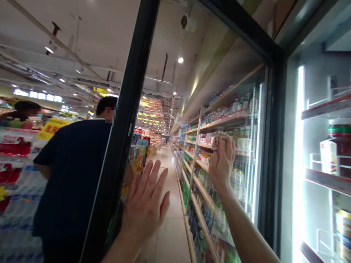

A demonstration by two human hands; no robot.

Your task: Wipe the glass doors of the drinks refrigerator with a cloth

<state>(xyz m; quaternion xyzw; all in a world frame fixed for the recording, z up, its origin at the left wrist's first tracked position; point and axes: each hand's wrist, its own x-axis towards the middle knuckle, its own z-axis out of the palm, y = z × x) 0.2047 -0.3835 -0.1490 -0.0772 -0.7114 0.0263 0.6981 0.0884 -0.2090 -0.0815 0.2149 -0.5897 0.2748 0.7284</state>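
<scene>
A glass fridge door [170, 91] with a dark frame stands swung open in front of me. My left hand [145, 197] is raised near the door's outer frame, fingers stretched out and holding nothing; it seems to rest on the glass. Higher up and to the right, my right hand [222, 164] presses a crumpled, pale patterned cloth [221, 138] against the pane. Its fingers lie over the cloth and partly hide it. Bottles on shelves show in the glass behind that hand.
At right is the lit fridge interior with shelves [329, 180] and a dark bottle [342, 146]. A person in a dark shirt [74, 175] stands left of the door, beside stacked bottled goods [22, 204]. Another person's head [27, 109] shows farther left. A floor aisle [166, 160] runs ahead.
</scene>
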